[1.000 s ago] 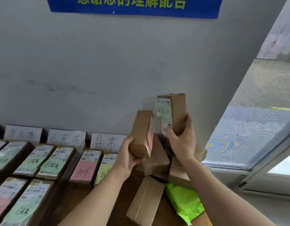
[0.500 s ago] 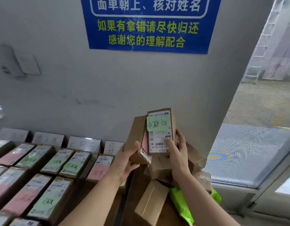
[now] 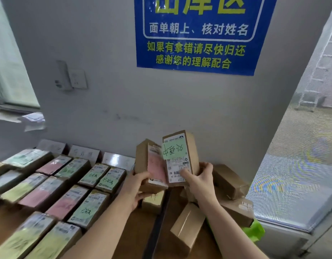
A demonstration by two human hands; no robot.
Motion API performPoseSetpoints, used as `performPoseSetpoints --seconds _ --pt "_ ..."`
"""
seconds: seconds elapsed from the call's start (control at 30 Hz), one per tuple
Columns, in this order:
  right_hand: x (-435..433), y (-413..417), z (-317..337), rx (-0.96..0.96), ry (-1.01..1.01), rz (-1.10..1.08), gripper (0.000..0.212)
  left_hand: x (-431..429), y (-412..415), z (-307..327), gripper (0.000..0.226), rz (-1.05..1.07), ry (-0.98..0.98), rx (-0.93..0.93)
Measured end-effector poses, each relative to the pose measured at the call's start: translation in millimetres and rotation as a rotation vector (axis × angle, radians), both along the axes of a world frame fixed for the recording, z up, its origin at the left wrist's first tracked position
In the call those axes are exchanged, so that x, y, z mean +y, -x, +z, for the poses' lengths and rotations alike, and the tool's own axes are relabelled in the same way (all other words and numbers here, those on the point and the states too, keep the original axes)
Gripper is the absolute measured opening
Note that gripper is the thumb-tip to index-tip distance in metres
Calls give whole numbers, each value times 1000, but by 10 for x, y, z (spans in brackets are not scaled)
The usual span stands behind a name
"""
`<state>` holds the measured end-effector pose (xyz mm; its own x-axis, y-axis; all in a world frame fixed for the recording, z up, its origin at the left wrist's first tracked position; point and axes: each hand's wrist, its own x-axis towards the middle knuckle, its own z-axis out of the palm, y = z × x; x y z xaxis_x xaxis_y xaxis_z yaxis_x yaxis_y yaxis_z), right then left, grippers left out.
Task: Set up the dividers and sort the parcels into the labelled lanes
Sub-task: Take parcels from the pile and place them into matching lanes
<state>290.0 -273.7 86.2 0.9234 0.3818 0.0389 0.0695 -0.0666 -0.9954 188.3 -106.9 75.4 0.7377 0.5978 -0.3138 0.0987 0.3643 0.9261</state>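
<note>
Left hand (image 3: 137,187) grips pink-labelled parcel (image 3: 152,165). Right hand (image 3: 200,180) grips green-noted parcel (image 3: 178,156). Both parcels upright and touching, held above surface (image 3: 137,243) near the wall. Sorted rows (image 3: 73,193) to the left, loose pile (image 3: 230,184) to the right.
</note>
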Motion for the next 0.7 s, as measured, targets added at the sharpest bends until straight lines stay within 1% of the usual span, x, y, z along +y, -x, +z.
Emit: performPoseSetpoints --seconds 0.07,0.17,0.27,0.33,0.43,0.53,0.7 --pt "92 108 43 -70 49 -29 58 181 179 17 44 64 -7 -16" --pt "251 331 113 -140 16 -51 55 445 499 66 37 120 -31 -51" --pt "471 619 214 -120 -23 -38 77 709 829 88 27 172 -73 -68" --pt "652 836 291 -121 -23 -32 78 894 1065 87 26 229 -82 -69" --pt "984 1211 360 -159 50 -24 67 1215 1449 58 34 270 -66 -75" --pt "1342 1591 365 -145 85 0 58 1542 1832 46 32 282 -105 -65" --pt "1756 1991 350 102 -97 33 34 1977 2358 2 36 214 -172 -6"
